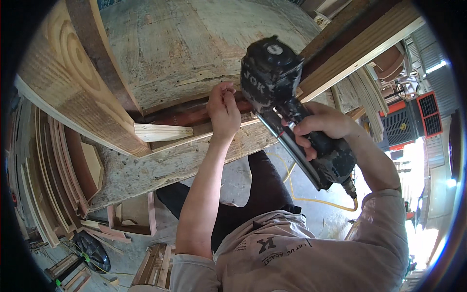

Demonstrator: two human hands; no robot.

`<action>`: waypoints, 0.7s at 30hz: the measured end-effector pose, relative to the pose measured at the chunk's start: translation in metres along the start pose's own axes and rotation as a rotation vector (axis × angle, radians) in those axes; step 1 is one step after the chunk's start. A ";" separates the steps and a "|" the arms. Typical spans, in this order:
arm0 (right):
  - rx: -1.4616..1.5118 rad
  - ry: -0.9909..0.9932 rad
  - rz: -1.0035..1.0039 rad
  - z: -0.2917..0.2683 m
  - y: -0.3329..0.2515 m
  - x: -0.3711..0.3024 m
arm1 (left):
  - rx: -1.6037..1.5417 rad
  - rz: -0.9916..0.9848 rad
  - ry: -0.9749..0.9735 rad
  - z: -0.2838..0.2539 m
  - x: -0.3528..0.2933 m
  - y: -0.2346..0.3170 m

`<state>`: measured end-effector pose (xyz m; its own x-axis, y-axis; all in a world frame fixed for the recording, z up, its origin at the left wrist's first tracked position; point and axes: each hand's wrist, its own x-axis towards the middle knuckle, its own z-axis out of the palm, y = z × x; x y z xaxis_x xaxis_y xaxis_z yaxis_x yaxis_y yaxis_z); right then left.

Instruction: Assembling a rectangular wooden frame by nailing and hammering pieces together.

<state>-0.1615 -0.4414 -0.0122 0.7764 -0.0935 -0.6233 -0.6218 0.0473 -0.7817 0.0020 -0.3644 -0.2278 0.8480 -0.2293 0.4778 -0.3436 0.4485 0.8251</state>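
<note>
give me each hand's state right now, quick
Left hand: fingers bent, at the reddish board; whether it grips anything cannot be told.
Right hand: closed, holding the nail gun by its handle.

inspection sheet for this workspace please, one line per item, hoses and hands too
Surface: wooden bench, worn and stained, with small dark marks.
Job's things: nail gun above a brown board; left beam, right beam and a short pale block nearby.
Clutter: curved wood strips at left; wooden crate low down.
Left hand: over the brown board, near the gun's front end, fingers curled; whether it holds anything is unclear.
Right hand: gripping the nail gun's handle.
Cables: yellow hose joined to the nail gun, looping below the bench.
Surroundings: red and black machine at right; bright light beside it.
</note>
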 end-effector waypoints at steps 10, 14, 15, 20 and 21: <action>-0.059 0.086 0.008 0.008 -0.015 -0.007 | -0.039 -0.016 0.039 -0.004 -0.001 -0.006; -0.087 0.116 0.022 0.008 -0.011 -0.002 | 0.023 -0.014 0.012 -0.002 0.000 0.001; -0.107 0.135 0.043 0.007 -0.011 -0.001 | 0.056 -0.014 -0.001 -0.001 0.001 0.002; -0.155 0.110 0.074 0.019 -0.023 -0.006 | 0.029 0.005 0.012 -0.007 0.000 -0.007; -0.179 0.141 0.062 0.023 -0.026 -0.008 | 0.014 0.001 0.022 -0.009 0.000 -0.010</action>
<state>-0.1491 -0.4189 0.0131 0.7222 -0.2344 -0.6508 -0.6857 -0.1190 -0.7181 0.0091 -0.3612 -0.2386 0.8563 -0.2095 0.4721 -0.3500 0.4370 0.8286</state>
